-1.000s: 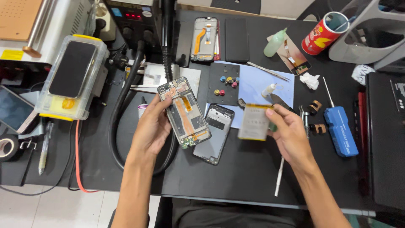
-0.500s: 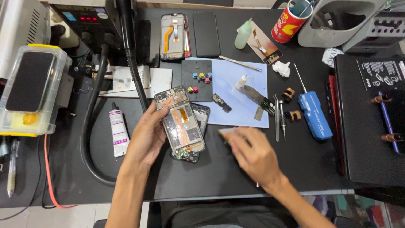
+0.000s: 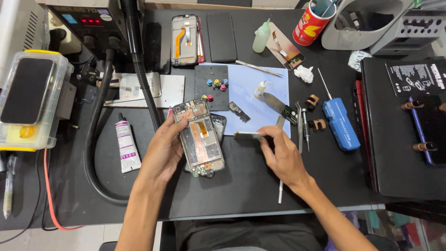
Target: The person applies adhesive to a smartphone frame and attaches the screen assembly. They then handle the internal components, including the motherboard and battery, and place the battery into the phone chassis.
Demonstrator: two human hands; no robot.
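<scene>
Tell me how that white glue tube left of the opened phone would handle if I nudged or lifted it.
The white glue tube lies flat on the black bench, so it probably won't tip. Its round body may roll sideways if nudged. It looks small and soft-walled, so likely light and squeezable; grip it gently. The left hand steadying the opened phone sits nearest.
</scene>
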